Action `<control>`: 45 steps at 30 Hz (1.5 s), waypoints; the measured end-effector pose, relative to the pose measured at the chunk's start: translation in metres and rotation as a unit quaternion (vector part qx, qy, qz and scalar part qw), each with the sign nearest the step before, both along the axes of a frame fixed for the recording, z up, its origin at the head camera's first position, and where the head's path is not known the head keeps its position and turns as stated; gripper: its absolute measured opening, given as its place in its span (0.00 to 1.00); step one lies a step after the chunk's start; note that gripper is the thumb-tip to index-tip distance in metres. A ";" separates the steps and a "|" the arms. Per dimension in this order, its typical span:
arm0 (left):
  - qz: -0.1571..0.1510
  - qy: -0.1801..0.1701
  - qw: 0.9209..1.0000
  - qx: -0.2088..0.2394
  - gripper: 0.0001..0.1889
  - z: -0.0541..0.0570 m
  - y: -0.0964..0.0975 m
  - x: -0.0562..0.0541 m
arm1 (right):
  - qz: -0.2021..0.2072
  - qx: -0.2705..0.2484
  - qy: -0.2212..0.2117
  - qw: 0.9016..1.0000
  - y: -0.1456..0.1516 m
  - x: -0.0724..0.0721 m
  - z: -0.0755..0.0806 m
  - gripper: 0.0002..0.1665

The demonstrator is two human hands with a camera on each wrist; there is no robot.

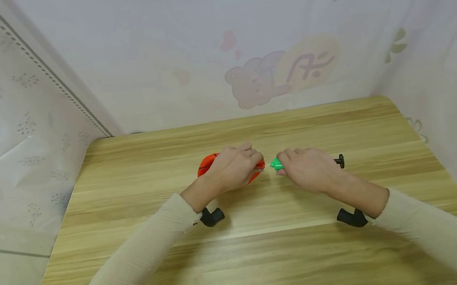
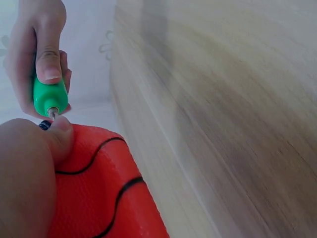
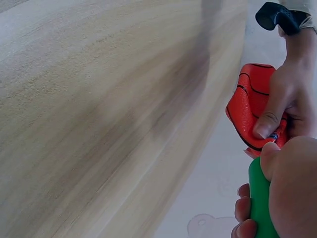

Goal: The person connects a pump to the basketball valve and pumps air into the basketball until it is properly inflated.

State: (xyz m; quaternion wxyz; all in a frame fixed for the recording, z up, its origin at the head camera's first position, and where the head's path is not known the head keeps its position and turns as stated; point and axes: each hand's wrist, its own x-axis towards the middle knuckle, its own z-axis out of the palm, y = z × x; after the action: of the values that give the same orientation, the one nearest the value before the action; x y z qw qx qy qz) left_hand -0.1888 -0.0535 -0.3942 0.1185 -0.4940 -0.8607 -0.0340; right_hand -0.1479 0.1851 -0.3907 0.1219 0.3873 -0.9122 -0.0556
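A limp, partly folded red ball with black seam lines (image 2: 94,193) is gripped by my left hand (image 1: 233,167), whose thumb presses beside a small dark spot on it. My right hand (image 1: 308,166) wraps round a green hand pump (image 1: 276,164). The pump's black handle (image 1: 340,161) sticks out on the right side of that hand. From the pump's tip a thin metal needle (image 2: 53,114) points at the ball beside my left thumb. Whether the needle is inside the ball cannot be made out. The right wrist view shows the ball (image 3: 247,106) sagging and dented.
Both hands are over a wooden table (image 1: 241,262). A printed curtain (image 1: 152,53) hangs behind it and at the sides. Black curved wrist mounts (image 1: 213,217) stick out below each wrist.
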 end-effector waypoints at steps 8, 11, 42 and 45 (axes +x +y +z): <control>-0.010 0.001 1.000 0.004 0.05 -0.001 -0.001 0.003 | -0.008 -0.007 -0.039 0.999 -0.005 0.001 -0.002 0.21; -0.011 -0.001 1.000 0.005 0.05 -0.001 -0.001 0.004 | -0.006 -0.016 -0.050 0.999 -0.006 0.001 -0.002 0.20; -0.034 -0.055 0.998 0.026 0.06 -0.012 0.000 0.010 | -0.014 -0.027 -0.141 0.990 -0.018 -0.005 -0.009 0.21; -0.032 -0.056 0.998 0.025 0.05 -0.014 0.001 0.010 | -0.013 -0.036 -0.155 0.987 -0.019 -0.007 -0.010 0.20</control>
State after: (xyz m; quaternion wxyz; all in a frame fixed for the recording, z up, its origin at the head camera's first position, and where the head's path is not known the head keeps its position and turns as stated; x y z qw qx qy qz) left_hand -0.1790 -0.0526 -0.4084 0.0815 -0.5152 -0.8487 -0.0871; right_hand -0.1544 0.1657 -0.4012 -0.0085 0.3746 -0.9265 0.0361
